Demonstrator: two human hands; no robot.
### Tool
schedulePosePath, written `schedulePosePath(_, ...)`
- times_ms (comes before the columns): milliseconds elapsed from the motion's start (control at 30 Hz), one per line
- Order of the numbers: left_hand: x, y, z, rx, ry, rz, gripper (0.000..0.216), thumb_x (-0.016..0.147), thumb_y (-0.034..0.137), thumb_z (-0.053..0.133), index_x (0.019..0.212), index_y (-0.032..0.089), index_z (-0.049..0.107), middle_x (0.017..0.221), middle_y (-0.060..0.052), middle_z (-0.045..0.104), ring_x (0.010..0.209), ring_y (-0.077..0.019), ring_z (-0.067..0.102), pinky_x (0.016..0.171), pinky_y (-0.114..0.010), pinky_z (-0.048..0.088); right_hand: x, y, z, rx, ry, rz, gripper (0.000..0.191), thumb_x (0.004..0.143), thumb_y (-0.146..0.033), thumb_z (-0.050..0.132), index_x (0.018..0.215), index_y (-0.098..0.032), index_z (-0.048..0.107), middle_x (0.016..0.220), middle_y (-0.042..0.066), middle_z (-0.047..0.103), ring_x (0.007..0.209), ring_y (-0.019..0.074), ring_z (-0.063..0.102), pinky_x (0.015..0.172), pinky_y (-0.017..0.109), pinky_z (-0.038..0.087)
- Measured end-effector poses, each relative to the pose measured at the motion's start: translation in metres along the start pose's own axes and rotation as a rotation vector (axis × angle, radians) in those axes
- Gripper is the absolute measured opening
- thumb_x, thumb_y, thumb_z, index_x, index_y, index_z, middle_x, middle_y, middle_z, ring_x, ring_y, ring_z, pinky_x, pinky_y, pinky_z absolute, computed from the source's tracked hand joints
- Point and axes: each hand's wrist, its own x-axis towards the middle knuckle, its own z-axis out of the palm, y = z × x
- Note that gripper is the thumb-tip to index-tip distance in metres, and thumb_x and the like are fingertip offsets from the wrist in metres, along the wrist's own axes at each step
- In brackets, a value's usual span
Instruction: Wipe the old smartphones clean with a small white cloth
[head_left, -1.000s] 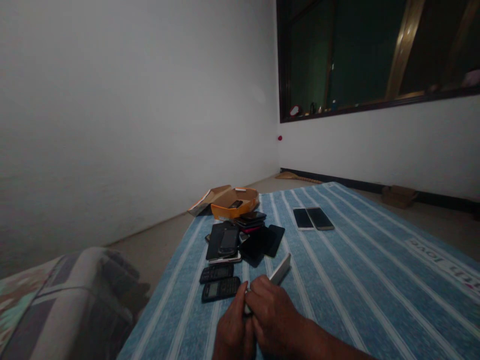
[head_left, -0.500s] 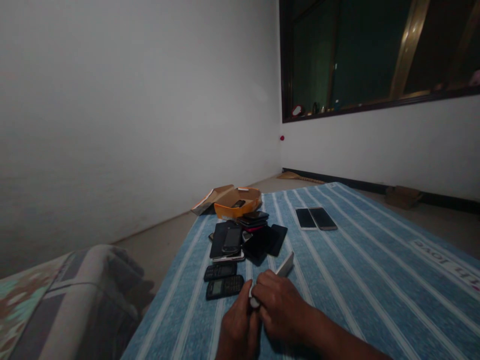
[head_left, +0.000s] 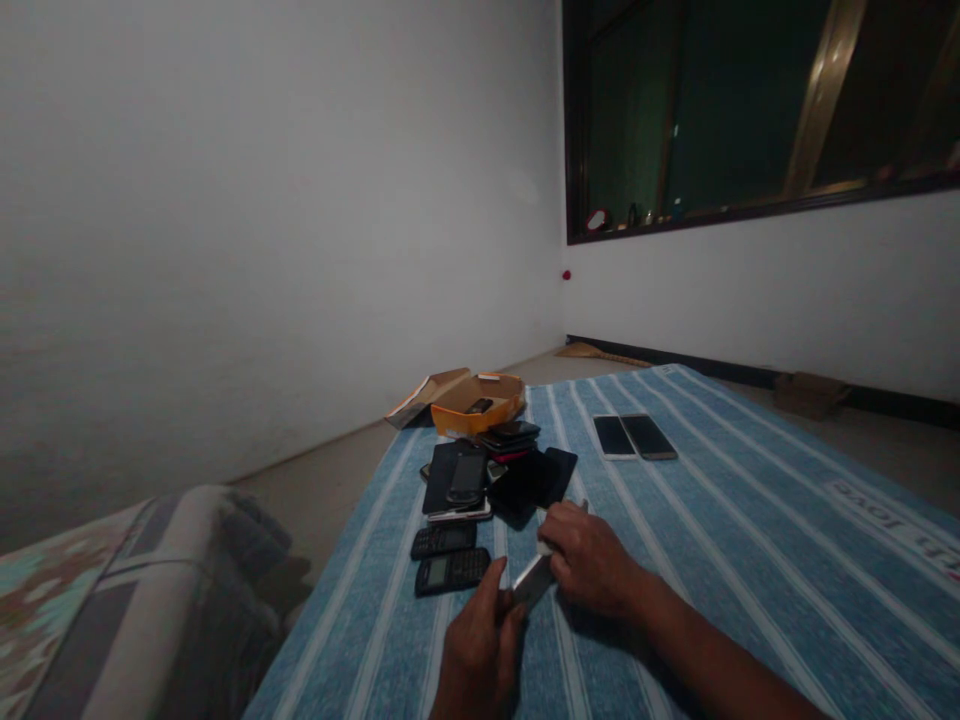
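Observation:
My left hand [head_left: 482,635] grips the near end of a white phone [head_left: 532,580] between thumb and fingers, tilted above the bed cover. Over the phone's far part, my right hand [head_left: 583,553] is closed with curled fingers. A small whitish bit shows under its fingertips; I cannot make out what it is. Just left of the hands lie two black keypad phones, a nearer one [head_left: 452,571] and a farther one [head_left: 443,540]. Beyond them, a dark phone with rounded ends [head_left: 467,474] rests on a pile of several phones and tablet-like slabs.
An open orange cardboard box [head_left: 478,405] with a small phone inside stands behind the pile. Two larger phones, one white [head_left: 613,437] and one gold-edged [head_left: 649,437], lie side by side farther right. Blue striped cloth [head_left: 720,560] covers the surface. A draped blanket [head_left: 187,590] is at left.
My right hand has slid forward and right along the white phone, away from my left hand. More of the phone's near part now shows between the hands. The left hand stays about in place.

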Motion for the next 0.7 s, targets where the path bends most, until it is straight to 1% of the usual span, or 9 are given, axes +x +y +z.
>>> schedulePosePath(133, 0.001, 0.0, 0.0, -0.01, 0.009, -0.013, 0.036, 0.102, 0.032, 0.043, 0.133, 0.015, 0.051, 0.083, -0.006, 0.077, 0.068, -0.0173, 0.076, 0.059, -0.021, 0.061, 0.002, 0.015, -0.002, 0.031, 0.031, 0.023, 0.022, 0.069, -0.005, 0.05, 0.082, -0.019, 0.059, 0.091, 0.006, 0.061, 0.091, 0.0203, 0.054, 0.08, 0.03, 0.04)
schedulePosePath(233, 0.002, 0.001, -0.001, 0.0, 0.011, -0.019, 0.035, 0.101, 0.031, 0.045, 0.13, 0.015, 0.053, 0.082, -0.005, 0.077, 0.068, -0.0173, 0.076, 0.06, -0.022, 0.061, 0.003, 0.025, -0.003, 0.07, 0.075, 0.041, 0.026, 0.068, -0.004, 0.048, 0.085, -0.019, 0.06, 0.093, 0.006, 0.062, 0.094, 0.0207, 0.055, 0.083, 0.03, 0.04)
schedulePosePath(433, 0.002, 0.001, -0.003, 0.018, -0.023, -0.019, 0.034, 0.101, 0.03, 0.044, 0.13, 0.014, 0.052, 0.082, -0.006, 0.076, 0.069, -0.0176, 0.075, 0.064, -0.023, 0.062, 0.003, 0.04, -0.003, 0.125, 0.146, 0.072, 0.027, 0.067, -0.003, 0.046, 0.082, -0.019, 0.062, 0.085, 0.005, 0.061, 0.084, 0.0198, 0.055, 0.077, 0.029, 0.042)
schedulePosePath(533, 0.002, 0.0, -0.003, 0.002, -0.031, -0.039, 0.033, 0.101, 0.031, 0.045, 0.129, 0.015, 0.054, 0.081, -0.005, 0.076, 0.067, -0.0176, 0.075, 0.062, -0.023, 0.062, 0.003, 0.044, -0.001, 0.135, 0.158, 0.067, 0.027, 0.065, -0.002, 0.046, 0.08, -0.018, 0.062, 0.084, 0.005, 0.061, 0.082, 0.0193, 0.056, 0.076, 0.029, 0.042)
schedulePosePath(700, 0.004, -0.002, -0.004, 0.01, 0.015, -0.035, 0.033, 0.099, 0.03, 0.046, 0.127, 0.015, 0.055, 0.08, -0.004, 0.076, 0.065, -0.0178, 0.075, 0.061, -0.023, 0.061, 0.003, 0.04, -0.002, 0.126, 0.149, 0.07, 0.027, 0.067, -0.001, 0.047, 0.08, -0.017, 0.065, 0.083, 0.006, 0.061, 0.081, 0.0191, 0.057, 0.076, 0.028, 0.042)
